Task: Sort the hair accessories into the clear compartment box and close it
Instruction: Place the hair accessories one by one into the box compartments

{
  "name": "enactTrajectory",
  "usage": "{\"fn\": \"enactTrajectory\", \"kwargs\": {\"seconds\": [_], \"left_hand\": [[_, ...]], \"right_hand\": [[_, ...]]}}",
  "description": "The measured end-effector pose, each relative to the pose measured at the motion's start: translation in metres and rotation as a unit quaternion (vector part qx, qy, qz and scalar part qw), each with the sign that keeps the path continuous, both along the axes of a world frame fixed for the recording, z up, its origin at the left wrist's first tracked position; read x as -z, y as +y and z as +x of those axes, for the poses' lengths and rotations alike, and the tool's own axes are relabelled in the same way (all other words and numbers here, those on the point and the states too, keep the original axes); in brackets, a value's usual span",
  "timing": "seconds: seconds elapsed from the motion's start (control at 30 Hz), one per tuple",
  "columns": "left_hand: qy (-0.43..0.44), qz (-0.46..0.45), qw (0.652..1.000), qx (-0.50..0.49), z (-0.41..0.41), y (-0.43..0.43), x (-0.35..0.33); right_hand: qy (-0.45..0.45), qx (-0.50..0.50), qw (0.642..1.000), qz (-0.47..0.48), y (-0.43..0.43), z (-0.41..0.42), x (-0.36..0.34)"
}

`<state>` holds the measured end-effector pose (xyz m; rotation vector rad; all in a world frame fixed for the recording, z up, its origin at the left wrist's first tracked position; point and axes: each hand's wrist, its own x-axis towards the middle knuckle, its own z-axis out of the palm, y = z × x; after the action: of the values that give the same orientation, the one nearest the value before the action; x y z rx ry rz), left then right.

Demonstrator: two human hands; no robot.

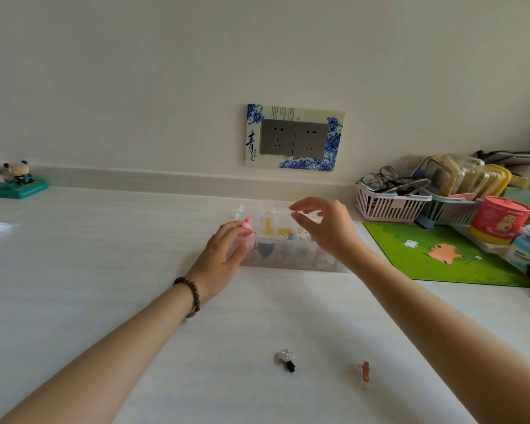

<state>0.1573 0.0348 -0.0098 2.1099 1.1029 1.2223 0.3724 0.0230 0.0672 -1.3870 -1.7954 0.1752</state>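
Note:
The clear compartment box (288, 264) lies open on the white table ahead of me, with several hair accessories in its cells. My left hand (224, 255) rests at the box's left end and pinches a small pink clip (248, 224) above the leftmost cell. Over the right cells my right hand (325, 228) hovers, fingers curled and apart, nothing visible in it. Two loose pieces lie near me on the table: a white flower clip with a black clasp (285, 358) and a clear clip with a brown bar (364, 373).
A green mat (441, 255) lies right of the box. Behind it stand a pink basket with glasses (389, 200), a blue basket with pouches, a red tin (499, 220) and jars. A teal stand with a figurine (19, 185) sits far left by the wall.

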Motion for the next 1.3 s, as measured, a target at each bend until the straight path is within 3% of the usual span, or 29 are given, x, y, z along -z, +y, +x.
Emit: {"fn": "enactTrajectory", "kwargs": {"seconds": [0.1,0.2,0.27,0.33,0.67,0.87,1.17,1.3], "left_hand": [[0.000,0.001,1.000,0.002,0.001,0.000,-0.001],[-0.009,0.007,1.000,0.001,0.001,0.000,0.000],[-0.004,0.014,1.000,0.002,0.001,0.001,0.001],[0.001,0.018,1.000,0.003,0.001,0.001,0.001],[0.005,0.025,1.000,-0.002,0.001,0.003,0.002],[-0.001,0.026,1.000,-0.005,0.002,0.002,0.002],[-0.001,0.014,1.000,-0.009,0.003,0.000,0.000],[-0.009,0.004,1.000,0.003,0.002,-0.001,-0.001]], "right_hand": [[-0.015,-0.115,0.992,-0.042,-0.034,-0.004,-0.005],[-0.097,-0.253,0.944,-0.189,-0.074,-0.006,0.002],[-0.148,-0.288,0.912,-0.250,-0.095,-0.003,0.014],[-0.157,-0.293,0.903,-0.270,-0.108,0.001,0.025],[-0.121,-0.255,0.938,-0.203,-0.097,0.002,0.038],[-0.074,-0.236,0.946,-0.210,-0.074,0.002,0.044],[-0.117,-0.188,0.969,-0.113,-0.061,-0.008,0.049],[-0.006,-0.083,0.996,-0.031,-0.027,-0.006,0.019]]}}
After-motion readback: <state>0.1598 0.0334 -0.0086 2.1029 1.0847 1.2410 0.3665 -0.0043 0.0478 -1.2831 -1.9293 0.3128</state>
